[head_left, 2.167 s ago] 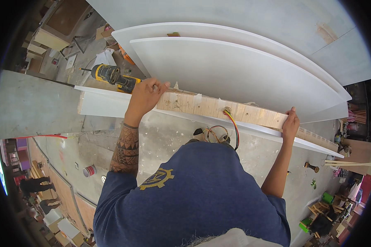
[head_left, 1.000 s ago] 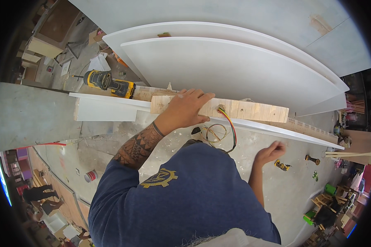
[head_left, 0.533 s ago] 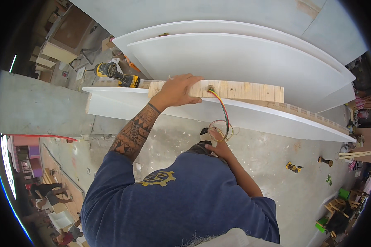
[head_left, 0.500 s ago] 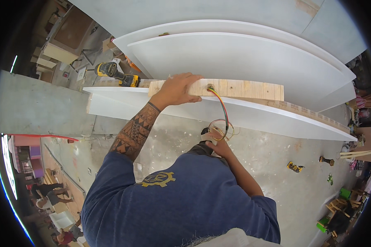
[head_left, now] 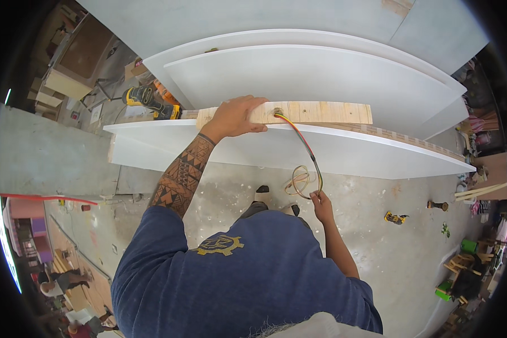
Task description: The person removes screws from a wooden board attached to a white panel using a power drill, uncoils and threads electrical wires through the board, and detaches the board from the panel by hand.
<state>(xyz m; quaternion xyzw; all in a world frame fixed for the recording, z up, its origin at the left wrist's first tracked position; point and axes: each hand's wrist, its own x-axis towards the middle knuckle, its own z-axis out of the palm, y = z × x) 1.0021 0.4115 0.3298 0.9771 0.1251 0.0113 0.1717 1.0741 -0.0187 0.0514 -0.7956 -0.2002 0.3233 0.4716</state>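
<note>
My left hand (head_left: 235, 116) rests flat on a pale plywood strip (head_left: 315, 112) that lies along the top edge of a long white panel (head_left: 298, 152). A bundle of red, yellow and dark wires (head_left: 307, 152) comes out of a hole in the strip and hangs down in front of the panel. Below it, my right hand (head_left: 323, 201) pinches the wires just above a loose coil (head_left: 298, 181).
A yellow and black cordless drill (head_left: 146, 100) lies behind the panel's left end. More white curved panels (head_left: 321, 73) lean behind. On the concrete floor (head_left: 400, 253) lie a small yellow tool (head_left: 395, 217) and bits at the right. People stand far off at lower left.
My right hand left the panel's right end, dropped below the panel and took hold of the hanging wires. My left hand slid right along the plywood strip.
</note>
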